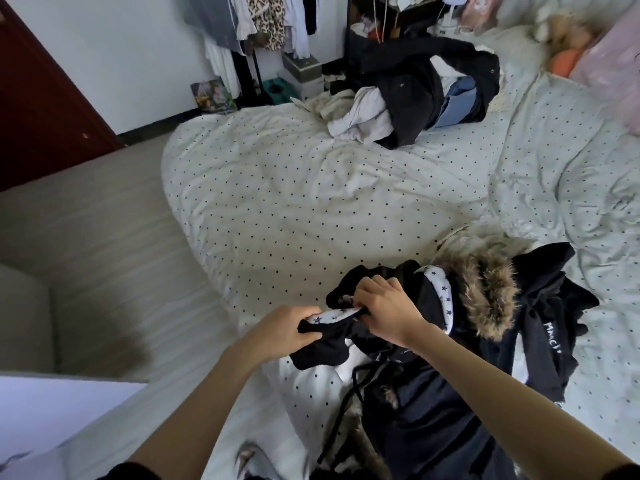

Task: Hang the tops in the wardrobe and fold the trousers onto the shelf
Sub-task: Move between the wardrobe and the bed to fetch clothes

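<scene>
Nearest to you, both your forearms reach out over the near edge of the bed (277, 188), which is covered in a white quilt with small black dots. Your left hand (282, 332) has its fingers curled round a bunch of black cloth with a white, star-printed edge, and your right hand (384, 308) grips the same black garment (322, 348) just beside it, knuckles up, so the star-printed strip is stretched between the two hands. Neither hand is free; both are clamped on the cloth.

Just right of your hands lies a heap of dark clothes (433, 410) on the near right part of the bed. In it you can see a brown fur trim (485, 296) along a hood, a white lining with stars beside it, a black drawstring trailing toward you, and a black piece with white lettering (550, 337) further right. Whether the garment in your hands is a top or trousers cannot be told.

To the near left there is a pale floor and the corner of a white surface.

Further off, across the open middle of the quilt, a second pile (408, 98) lies near the far edge of the bed: a black jacket over white cloth and something pale blue.

Farthest away, at the far left, clothes hang on a rail (263, 26), among them a leopard-print piece and white items, with a dark red door (34, 109) at the left edge
</scene>
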Demonstrator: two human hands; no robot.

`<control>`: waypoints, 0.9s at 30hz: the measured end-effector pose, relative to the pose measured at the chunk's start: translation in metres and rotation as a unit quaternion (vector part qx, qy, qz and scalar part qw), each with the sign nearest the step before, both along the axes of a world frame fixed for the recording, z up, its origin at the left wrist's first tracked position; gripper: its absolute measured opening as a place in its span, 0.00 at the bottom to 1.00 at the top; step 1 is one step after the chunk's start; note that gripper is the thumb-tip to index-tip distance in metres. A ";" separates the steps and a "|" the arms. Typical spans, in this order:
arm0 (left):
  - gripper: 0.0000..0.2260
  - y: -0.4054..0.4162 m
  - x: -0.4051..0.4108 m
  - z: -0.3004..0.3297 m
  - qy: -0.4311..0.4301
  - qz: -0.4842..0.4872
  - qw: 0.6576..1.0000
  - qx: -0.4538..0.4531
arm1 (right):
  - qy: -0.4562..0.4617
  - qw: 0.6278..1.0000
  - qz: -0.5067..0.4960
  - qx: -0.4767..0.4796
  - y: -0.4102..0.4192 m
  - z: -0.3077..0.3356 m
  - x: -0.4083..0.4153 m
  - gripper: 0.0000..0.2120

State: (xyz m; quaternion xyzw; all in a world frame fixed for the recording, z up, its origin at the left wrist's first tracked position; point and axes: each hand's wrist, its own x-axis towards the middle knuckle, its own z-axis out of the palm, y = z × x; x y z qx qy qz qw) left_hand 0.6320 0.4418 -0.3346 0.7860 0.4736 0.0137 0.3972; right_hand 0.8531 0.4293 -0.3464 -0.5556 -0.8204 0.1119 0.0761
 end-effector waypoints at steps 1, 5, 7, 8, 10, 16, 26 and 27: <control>0.16 -0.005 -0.002 -0.005 0.001 0.000 1.000 -0.020 | -0.003 1.000 0.025 0.013 -0.007 -0.001 0.001 0.08; 0.13 -0.019 -0.004 -0.018 0.045 -0.053 0.994 -0.084 | 0.005 1.000 0.025 0.017 -0.018 -0.009 0.008 0.13; 0.07 -0.024 -0.005 -0.021 0.040 -0.043 0.993 -0.103 | 0.044 0.999 -0.004 0.014 -0.020 -0.010 0.011 0.16; 0.10 -0.024 -0.007 -0.022 0.030 -0.015 0.995 -0.098 | 0.070 0.997 -0.016 0.010 -0.021 -0.008 0.010 0.17; 0.13 -0.020 -0.009 -0.024 -0.002 0.049 0.997 -0.056 | 0.132 0.990 -0.049 0.009 -0.021 -0.002 0.007 0.16; 0.21 0.007 0.026 -0.017 -0.090 0.111 0.987 0.071 | 0.298 0.946 -0.125 -0.008 -0.020 0.031 -0.003 0.14; 0.09 0.035 0.036 0.016 -0.183 0.121 0.976 0.000 | 0.063 0.997 -0.045 0.016 -0.012 0.073 0.007 0.14; 0.07 0.041 0.026 0.027 -0.181 0.124 0.976 0.002 | -0.009 0.999 -0.040 0.008 -0.006 0.077 0.005 0.16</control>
